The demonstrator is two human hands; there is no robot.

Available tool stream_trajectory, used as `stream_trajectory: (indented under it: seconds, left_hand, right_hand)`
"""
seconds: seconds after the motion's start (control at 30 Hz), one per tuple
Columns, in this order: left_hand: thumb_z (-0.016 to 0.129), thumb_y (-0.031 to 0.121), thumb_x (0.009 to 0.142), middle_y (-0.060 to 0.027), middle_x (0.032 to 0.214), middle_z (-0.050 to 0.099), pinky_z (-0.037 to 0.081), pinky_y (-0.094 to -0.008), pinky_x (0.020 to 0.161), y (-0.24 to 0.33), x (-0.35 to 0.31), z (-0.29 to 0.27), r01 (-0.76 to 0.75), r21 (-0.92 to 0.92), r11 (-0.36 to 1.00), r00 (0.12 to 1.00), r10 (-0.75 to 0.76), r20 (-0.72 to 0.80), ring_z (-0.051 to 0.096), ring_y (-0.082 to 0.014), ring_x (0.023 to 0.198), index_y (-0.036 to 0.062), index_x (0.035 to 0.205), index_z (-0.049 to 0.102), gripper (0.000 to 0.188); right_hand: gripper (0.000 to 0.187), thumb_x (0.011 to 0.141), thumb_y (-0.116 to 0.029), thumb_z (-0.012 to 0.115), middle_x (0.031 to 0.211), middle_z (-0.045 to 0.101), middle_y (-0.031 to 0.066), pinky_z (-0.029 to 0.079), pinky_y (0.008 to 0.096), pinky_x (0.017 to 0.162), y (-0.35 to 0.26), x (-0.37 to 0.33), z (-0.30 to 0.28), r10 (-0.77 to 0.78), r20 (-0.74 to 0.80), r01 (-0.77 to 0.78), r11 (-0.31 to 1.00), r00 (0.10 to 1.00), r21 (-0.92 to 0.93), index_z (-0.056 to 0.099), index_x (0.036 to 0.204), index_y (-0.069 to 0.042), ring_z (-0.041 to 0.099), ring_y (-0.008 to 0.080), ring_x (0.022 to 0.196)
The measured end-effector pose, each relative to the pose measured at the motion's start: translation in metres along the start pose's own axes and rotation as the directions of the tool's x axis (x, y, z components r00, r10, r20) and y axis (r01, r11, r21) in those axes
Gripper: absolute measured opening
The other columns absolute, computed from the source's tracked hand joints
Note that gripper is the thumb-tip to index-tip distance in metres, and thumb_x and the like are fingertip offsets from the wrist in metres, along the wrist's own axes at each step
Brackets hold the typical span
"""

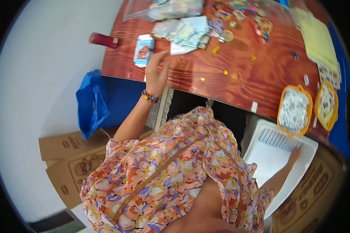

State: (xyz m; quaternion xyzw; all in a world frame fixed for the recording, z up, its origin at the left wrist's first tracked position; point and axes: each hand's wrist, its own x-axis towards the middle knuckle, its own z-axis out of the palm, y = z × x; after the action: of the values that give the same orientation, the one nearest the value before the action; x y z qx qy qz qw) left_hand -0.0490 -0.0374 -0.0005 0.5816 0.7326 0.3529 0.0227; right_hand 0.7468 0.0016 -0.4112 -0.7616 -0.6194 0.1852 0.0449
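My left hand [158, 72], with a beaded bracelet on its wrist, is over the table's near edge. Its fingers are stretched out and I see nothing in them. Just left of the fingertips lies a small blue and white box [144, 51] with a picture on it. Beyond the hand is a loose pile of pale cards or packets [188, 33]. My right hand [294, 154] is down in a white plastic bin [260, 155], at the right end of a row of thin upright items [278, 139]. Its fingers are too small and partly hidden to tell their grip.
On the reddish wooden table [175, 72] lie a dark red cylinder [104, 40], small colourful trinkets [262, 25], and yellow bits. Two orange baskets [294, 110] stand near the right edge by a yellow cloth [319, 40]. A blue bag [91, 105] and cardboard boxes [79, 163] stand at the left.
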Motion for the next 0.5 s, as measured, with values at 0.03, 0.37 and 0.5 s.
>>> stream_trajectory:
  seconds: [0.03,0.37,0.5]
  left_hand:
    - [0.066,0.005,0.091,-0.0181,0.121,0.062,0.048,-0.0366,0.097,-0.019,0.006,-0.013,-0.086,0.17,0.982,0.991,0.102,-0.086,0.058,-0.027,0.119,-0.001,0.127,0.057,0.038]
    - [0.084,0.052,0.068,-0.0244,0.133,0.055,0.043,-0.0506,0.098,-0.161,0.057,-0.042,0.48,0.444,0.757,0.865,-0.493,-0.093,0.052,-0.0399,0.123,-0.0009,0.14,0.044,0.098]
    - [0.085,0.049,0.069,-0.0223,0.127,0.06,0.045,-0.0466,0.096,-0.165,0.051,-0.04,0.485,0.344,0.804,0.859,-0.511,-0.018,0.058,-0.0377,0.117,-0.0012,0.141,0.042,0.098]
  right_hand:
    - [0.054,0.099,-0.033,0.048,0.132,0.056,0.0284,0.044,0.0436,0.103,-0.015,-0.002,-0.015,0.076,-0.033,-0.073,0.993,0.997,0.094,0.049,0.137,0.006,0.056,0.0404,0.119]
    - [0.044,0.101,-0.022,0.051,0.133,0.06,0.0228,0.046,0.0407,0.103,-0.113,-0.063,-0.105,0.26,-0.276,-0.197,0.952,0.925,0.235,0.052,0.136,0.003,0.058,0.0379,0.122]
    - [0.041,0.101,-0.019,0.052,0.131,0.061,0.0223,0.048,0.0402,0.101,-0.142,-0.082,-0.14,0.239,-0.348,-0.157,0.957,0.906,0.245,0.054,0.135,0.004,0.06,0.036,0.119]
